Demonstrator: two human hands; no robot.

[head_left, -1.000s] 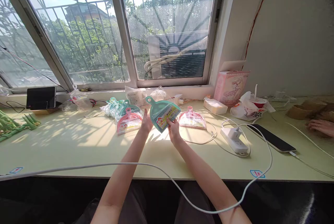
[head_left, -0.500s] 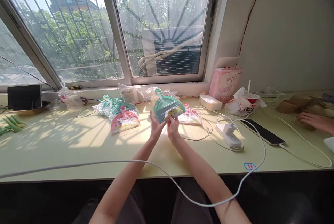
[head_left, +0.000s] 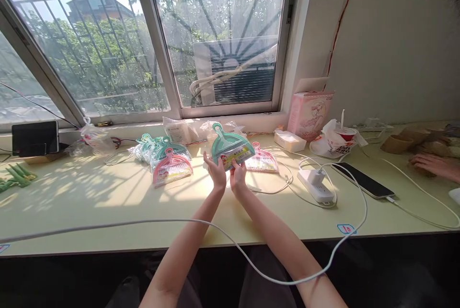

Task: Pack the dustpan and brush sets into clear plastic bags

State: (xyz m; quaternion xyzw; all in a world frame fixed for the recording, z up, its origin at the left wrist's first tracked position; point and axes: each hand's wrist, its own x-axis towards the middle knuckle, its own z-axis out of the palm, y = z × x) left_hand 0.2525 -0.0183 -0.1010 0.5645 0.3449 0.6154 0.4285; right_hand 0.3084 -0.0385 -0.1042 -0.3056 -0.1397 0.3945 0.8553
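Observation:
A green dustpan with a brush [head_left: 230, 144] is held up above the table, its handle pointing to the window and a colourful label along its lower edge. My right hand [head_left: 238, 176] grips the lower edge near the middle. At the lower left corner, my left hand [head_left: 216, 172] touches the dustpan with its fingers apart, some of them hidden behind it. Behind on the right lies a pink dustpan set [head_left: 264, 160]. Another pink set [head_left: 172, 169] rests on the left, in front of a pile of green sets in clear wrap [head_left: 145, 147].
A white power strip [head_left: 316, 187], a black phone [head_left: 362, 181] and looping cables lie on the right. A pink box [head_left: 309, 114] and a bagged cup [head_left: 334, 140] stand behind. Another person's hand [head_left: 431, 163] is at the far right. A white cable crosses above my forearms.
My left hand has shifted from the label, its fingers now spread at the dustpan's left corner. More of the label shows. The view has turned slightly.

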